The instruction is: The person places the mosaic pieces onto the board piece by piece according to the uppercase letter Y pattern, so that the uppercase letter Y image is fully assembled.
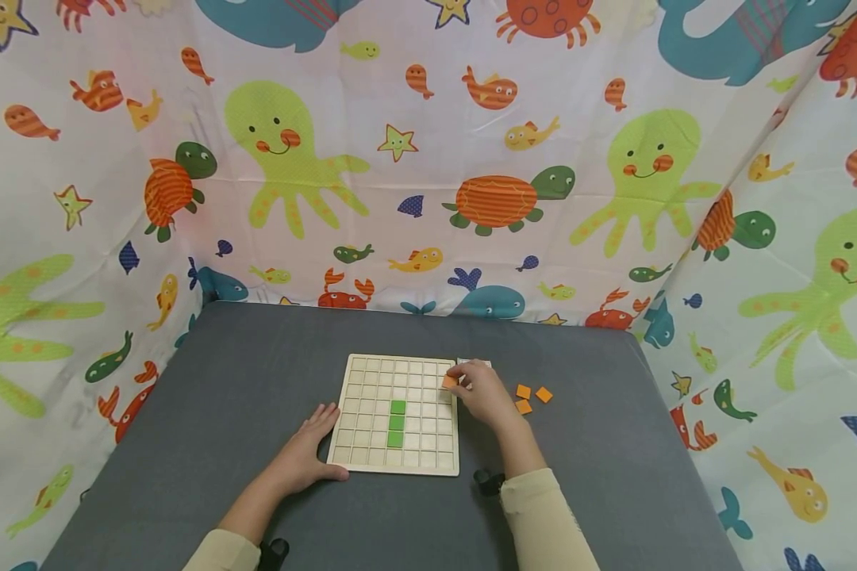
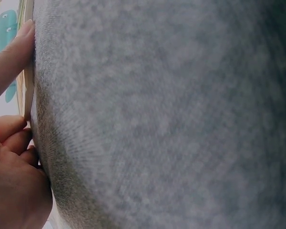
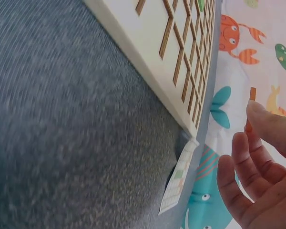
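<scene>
Left hand point(image 1: 305, 450): grip spread against left edge of board point(image 1: 364, 396)
Right hand point(image 1: 482, 394): grip pinching orange tile point(image 1: 449, 382) above board's far right corner
Green tiles point(image 1: 396, 423): three, in one board column
Loose tiles point(image 1: 524, 392): three, orange, on tabletop point(image 1: 600, 460) right of board

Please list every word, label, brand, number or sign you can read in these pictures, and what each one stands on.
No readable text in any view.
Card by the board: a printed grid with coloured squares; any lettering is too small to read.
Backdrop cloth: sea-animal pictures, no words seen.
</scene>
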Available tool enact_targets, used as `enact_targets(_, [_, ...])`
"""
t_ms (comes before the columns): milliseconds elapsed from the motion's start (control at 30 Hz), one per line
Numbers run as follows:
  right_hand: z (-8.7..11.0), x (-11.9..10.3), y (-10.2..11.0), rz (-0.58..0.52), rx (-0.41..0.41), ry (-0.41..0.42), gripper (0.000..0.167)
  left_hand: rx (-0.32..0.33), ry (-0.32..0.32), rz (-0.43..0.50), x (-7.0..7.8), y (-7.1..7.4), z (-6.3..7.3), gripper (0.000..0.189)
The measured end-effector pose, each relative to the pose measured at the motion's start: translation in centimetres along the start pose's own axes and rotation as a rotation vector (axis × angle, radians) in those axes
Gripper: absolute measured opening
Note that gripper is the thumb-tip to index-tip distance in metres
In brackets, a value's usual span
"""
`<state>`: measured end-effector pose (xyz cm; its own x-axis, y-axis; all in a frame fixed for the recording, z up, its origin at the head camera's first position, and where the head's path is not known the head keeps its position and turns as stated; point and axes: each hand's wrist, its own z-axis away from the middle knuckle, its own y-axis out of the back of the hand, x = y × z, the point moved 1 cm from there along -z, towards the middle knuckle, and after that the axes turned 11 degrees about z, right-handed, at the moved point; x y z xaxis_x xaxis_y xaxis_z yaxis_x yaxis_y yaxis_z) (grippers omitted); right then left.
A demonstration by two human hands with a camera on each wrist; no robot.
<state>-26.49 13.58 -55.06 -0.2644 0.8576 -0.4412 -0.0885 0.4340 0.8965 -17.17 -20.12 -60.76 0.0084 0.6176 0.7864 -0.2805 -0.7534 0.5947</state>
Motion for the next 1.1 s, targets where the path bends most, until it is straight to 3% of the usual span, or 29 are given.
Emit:
enact_targets(233, [-0.4, -1.1, -0.3, -0.04, -0.015, 0.047, 0.025, -0.001, -0.004, 0.0, -0.1, 0.0, 0.0, 0.121])
enact_targets(600, [-1.0, -2.8, -1.6, -0.035, -0.036, 0.083, 0.025, -0.005, -0.005, -0.008, 0.0, 0.0, 0.0, 0.122])
enact_targets(1100, [-1.6, -5.3, -1.8, -0.004, -0.075, 0.12, 0.025, -0.013, 0.007, -0.022, 0.1, 0.0, -0.1, 0.121])
